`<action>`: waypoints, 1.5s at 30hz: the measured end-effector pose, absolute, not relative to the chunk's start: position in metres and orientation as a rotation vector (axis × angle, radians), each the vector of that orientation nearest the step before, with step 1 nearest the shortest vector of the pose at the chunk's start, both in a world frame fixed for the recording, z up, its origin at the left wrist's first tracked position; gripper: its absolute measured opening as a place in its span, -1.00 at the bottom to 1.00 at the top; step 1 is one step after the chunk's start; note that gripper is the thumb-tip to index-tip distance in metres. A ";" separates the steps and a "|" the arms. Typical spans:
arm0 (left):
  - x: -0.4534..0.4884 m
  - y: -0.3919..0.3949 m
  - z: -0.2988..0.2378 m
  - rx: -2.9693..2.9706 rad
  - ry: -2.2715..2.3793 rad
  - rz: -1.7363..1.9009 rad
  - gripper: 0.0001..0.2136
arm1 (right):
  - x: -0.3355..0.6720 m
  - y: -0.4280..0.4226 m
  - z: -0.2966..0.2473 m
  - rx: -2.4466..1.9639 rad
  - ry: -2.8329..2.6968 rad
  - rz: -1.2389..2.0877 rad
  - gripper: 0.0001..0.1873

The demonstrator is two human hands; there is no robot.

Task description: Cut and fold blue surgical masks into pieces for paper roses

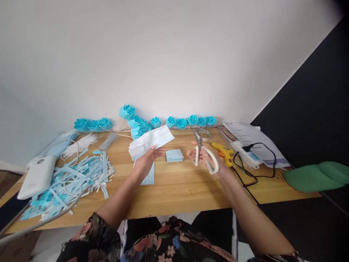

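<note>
My left hand (146, 161) pinches a white-and-blue mask sheet (151, 142) and holds it up above the wooden table (177, 189). My right hand (205, 157) grips white-handled scissors (203, 154), blades pointing away and slightly apart. Between the hands lies a small stack of blue squares (174, 155). Another blue piece (149, 177) lies under my left wrist.
Blue fabric roses (191, 121) line the wall. A heap of blue and white strips (71, 178) and a white box (38, 176) lie left. A yellow glue gun (224, 151), power strip (247, 154), cables, papers and a green object (317, 176) sit right.
</note>
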State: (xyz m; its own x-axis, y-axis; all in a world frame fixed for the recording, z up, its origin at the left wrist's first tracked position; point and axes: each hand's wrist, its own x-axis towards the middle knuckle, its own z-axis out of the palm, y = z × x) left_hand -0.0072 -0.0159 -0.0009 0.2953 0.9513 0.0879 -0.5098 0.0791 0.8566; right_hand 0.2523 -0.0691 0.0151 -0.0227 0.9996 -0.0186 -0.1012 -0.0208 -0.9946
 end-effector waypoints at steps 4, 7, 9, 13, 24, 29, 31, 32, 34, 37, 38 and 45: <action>-0.009 -0.014 -0.002 1.054 0.630 1.169 -0.69 | 0.225 -0.078 0.013 -1.085 -1.226 1.464 -0.32; -0.011 -0.009 0.006 1.160 0.696 1.109 -0.63 | 0.212 -0.072 0.013 -1.065 -1.330 1.486 -0.26; -0.010 -0.005 0.015 1.219 0.727 1.091 -0.61 | 0.207 -0.065 0.015 -1.041 -1.371 1.478 -0.25; -0.006 0.002 0.023 1.324 0.789 1.091 -0.59 | 0.205 -0.046 0.018 -0.991 -1.401 1.445 -0.31; -0.008 0.005 -0.007 1.265 0.864 1.128 -0.64 | 0.206 -0.021 0.006 -0.956 -1.414 1.468 -0.32; -0.009 0.002 -0.005 1.343 0.878 1.042 -0.61 | 0.206 -0.028 0.000 -0.919 -1.357 1.495 -0.37; -0.008 0.001 -0.004 1.323 0.854 1.054 -0.62 | 0.205 -0.030 -0.002 -0.912 -1.335 1.500 -0.38; -0.007 0.000 -0.004 1.317 0.839 1.063 -0.62 | 0.205 -0.030 -0.002 -0.912 -1.335 1.500 -0.39; -0.005 0.000 -0.004 1.316 0.823 1.076 -0.62 | 0.205 -0.030 -0.003 -0.919 -1.343 1.488 -0.39; -0.004 0.001 -0.006 1.306 0.835 1.088 -0.64 | 0.205 -0.029 -0.003 -0.934 -1.339 1.468 -0.38; -0.004 0.001 -0.006 1.296 0.841 1.092 -0.65 | 0.204 -0.029 -0.003 -0.940 -1.341 1.462 -0.37; -0.005 0.002 -0.009 1.188 0.801 1.068 -0.67 | 0.205 -0.029 -0.003 -0.957 -1.394 1.438 -0.31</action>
State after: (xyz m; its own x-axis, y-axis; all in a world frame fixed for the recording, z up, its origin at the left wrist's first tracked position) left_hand -0.0055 0.0019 -0.0091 0.3222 0.9456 0.0443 -0.2219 0.0300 0.9746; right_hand 0.2046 -0.0295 -0.0033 -0.3061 0.9506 0.0522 -0.0821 0.0283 -0.9962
